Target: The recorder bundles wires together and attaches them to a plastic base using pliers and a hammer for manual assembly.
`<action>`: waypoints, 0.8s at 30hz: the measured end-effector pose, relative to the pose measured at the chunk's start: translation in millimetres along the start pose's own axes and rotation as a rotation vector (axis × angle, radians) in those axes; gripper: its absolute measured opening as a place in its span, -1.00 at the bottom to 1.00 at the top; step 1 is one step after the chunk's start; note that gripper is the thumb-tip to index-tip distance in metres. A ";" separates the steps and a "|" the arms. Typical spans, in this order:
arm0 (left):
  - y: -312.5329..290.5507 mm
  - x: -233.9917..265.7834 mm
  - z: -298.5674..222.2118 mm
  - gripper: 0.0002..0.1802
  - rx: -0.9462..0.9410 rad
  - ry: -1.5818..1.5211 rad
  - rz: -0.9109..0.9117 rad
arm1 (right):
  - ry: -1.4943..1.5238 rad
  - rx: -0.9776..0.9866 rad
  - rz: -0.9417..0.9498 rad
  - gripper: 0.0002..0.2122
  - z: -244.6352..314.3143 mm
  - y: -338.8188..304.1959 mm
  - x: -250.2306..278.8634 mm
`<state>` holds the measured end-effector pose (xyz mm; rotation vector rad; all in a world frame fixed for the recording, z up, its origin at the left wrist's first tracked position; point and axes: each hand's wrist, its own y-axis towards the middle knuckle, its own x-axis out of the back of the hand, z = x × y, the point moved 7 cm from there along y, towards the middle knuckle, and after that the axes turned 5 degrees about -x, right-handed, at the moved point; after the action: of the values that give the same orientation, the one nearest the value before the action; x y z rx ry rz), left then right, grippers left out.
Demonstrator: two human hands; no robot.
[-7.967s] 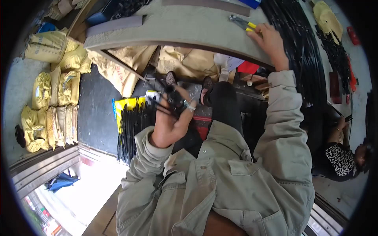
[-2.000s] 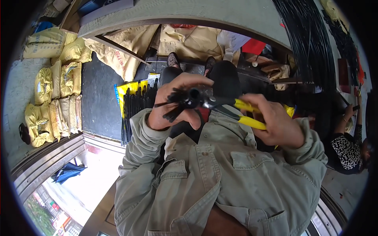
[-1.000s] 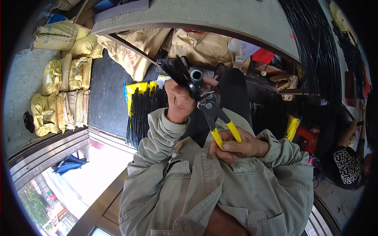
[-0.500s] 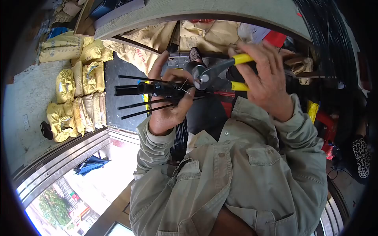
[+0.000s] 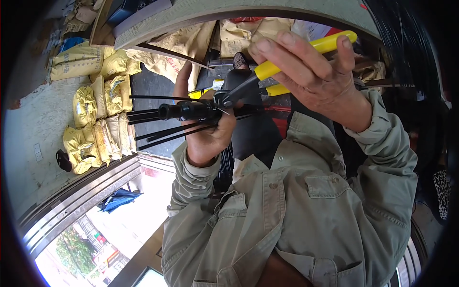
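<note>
The left hand grasps a black tube with thin rods spread alongside, above the lap. The right hand grasps yellow-handled pincers, their head at the tube's right end, near a fine wire; whether they bite it, I cannot tell. A steady tube, a square bite and fingertips clear would likely serve best. The surface has its edge far beyond both hands; room opens leftward past the rods, toward sacks well apart.
</note>
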<state>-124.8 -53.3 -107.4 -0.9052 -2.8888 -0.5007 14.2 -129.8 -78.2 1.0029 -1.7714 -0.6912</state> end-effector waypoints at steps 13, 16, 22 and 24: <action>-4.1 11.6 3.5 -0.11 -0.059 0.099 -0.019 | 0.368 -0.227 0.239 -0.72 9.1 -13.3 -0.4; -2.7 10.4 2.5 -0.12 -0.046 0.068 0.035 | 0.617 -0.179 0.463 -0.69 -4.7 -15.1 -4.4; -7.2 -12.1 7.7 -0.18 -0.109 -0.143 0.579 | 1.500 -0.269 1.173 -0.55 -12.2 -30.9 -1.3; -12.6 -8.6 9.3 -0.22 -0.137 -0.197 0.476 | 1.804 -0.377 1.374 -0.51 -7.5 -28.1 2.0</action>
<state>-124.5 -64.6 -121.2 -1.6874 -2.6743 -0.5912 29.9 -145.9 -96.9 -0.1970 -0.2812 0.6747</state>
